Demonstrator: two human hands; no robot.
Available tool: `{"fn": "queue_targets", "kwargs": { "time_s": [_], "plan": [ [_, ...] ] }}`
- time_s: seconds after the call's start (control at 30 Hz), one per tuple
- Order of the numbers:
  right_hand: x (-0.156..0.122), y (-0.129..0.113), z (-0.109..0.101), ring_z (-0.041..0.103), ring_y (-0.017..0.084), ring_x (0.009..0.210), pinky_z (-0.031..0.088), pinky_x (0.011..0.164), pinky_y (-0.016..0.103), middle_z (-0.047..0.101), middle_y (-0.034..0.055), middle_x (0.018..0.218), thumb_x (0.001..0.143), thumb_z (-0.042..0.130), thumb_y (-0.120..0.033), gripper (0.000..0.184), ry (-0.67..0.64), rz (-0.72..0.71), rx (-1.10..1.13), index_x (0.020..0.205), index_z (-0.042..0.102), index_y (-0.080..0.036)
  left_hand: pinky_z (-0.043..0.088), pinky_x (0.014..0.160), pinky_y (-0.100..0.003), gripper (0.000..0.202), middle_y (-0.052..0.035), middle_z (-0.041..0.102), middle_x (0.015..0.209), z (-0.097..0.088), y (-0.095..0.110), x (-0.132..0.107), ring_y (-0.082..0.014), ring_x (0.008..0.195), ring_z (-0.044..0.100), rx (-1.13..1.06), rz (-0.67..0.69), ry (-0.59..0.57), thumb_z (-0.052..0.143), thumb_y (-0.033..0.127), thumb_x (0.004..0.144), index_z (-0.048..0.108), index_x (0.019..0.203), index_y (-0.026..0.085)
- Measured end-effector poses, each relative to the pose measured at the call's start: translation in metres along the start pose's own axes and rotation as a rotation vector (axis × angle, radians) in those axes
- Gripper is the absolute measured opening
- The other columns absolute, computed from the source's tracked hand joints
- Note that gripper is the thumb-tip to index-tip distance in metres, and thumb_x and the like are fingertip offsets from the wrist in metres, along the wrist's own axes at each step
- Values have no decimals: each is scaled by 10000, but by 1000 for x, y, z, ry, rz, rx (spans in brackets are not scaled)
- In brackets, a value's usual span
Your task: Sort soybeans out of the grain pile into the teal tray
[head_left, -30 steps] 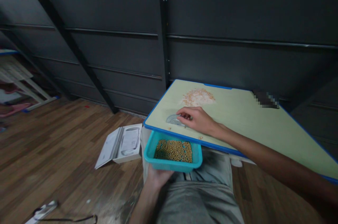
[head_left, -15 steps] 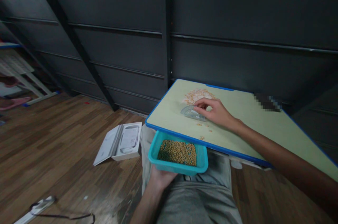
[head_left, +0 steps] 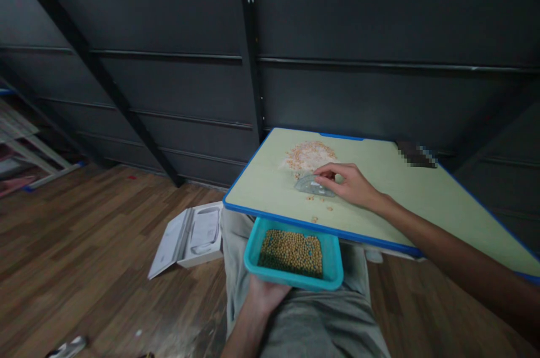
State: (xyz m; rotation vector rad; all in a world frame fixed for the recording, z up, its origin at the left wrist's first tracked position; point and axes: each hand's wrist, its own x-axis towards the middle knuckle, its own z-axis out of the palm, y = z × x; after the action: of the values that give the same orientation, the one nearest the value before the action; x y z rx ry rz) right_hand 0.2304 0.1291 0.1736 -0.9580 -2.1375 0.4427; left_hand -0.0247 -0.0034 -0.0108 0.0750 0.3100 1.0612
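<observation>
My right hand (head_left: 352, 184) is closed in a pinch on a clear protractor (head_left: 306, 184), resting low over the tabletop with its curved side facing the far edge. Just beyond it lies a spread of pale and orange-brown bits (head_left: 311, 154), too small to name. A few loose bits (head_left: 314, 219) are scattered between the protractor and the near edge. Below that edge, my left hand (head_left: 266, 294) supports a turquoise plastic basket (head_left: 291, 280) from underneath, with most of its fingers hidden. Inside are many round tan beans (head_left: 293, 250) with some blue specks among them.
The pale green table (head_left: 422, 206) has a blue rim and stands against a dark panelled wall (head_left: 177, 9). A pixelated dark object (head_left: 415, 154) lies at its far right. On the wooden floor (head_left: 105, 245) at left sits an opened white box (head_left: 202, 234).
My right hand and the protractor have shifted slightly right and nearer, away from the spread of bits. The basket has moved a little right and towards me. The camera view has turned slightly.
</observation>
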Motion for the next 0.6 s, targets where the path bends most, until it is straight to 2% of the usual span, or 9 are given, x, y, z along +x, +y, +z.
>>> {"fn": "queue_targets", "kwargs": {
  "time_s": [0.2,0.43,0.6],
  "plan": [
    [-1,-3,-2,670,165,756,520,688,310,783,41,903,976,707,-385,189,-72,42,54,1011,791,-219,413,1215,-563,387,-68,831,1197,-5,-1,1,-300,1257,704,-9,13,-13,449,352,1042,789,1213,286],
    [-1,-7,0,650,154,729,514,682,300,759,24,841,964,717,-367,171,-84,59,96,1002,789,-218,450,1185,-505,374,-73,830,1201,-11,-1,3,-269,1134,755,-17,14,-48,461,328,1044,813,1148,258],
    [-3,-5,1,649,152,732,518,692,299,757,25,845,965,716,-390,196,-108,64,98,1012,785,-213,452,1176,-525,373,-89,829,1197,-13,-1,4,-286,1164,741,-46,18,-57,465,329,1040,801,1189,261]
  ]
}}
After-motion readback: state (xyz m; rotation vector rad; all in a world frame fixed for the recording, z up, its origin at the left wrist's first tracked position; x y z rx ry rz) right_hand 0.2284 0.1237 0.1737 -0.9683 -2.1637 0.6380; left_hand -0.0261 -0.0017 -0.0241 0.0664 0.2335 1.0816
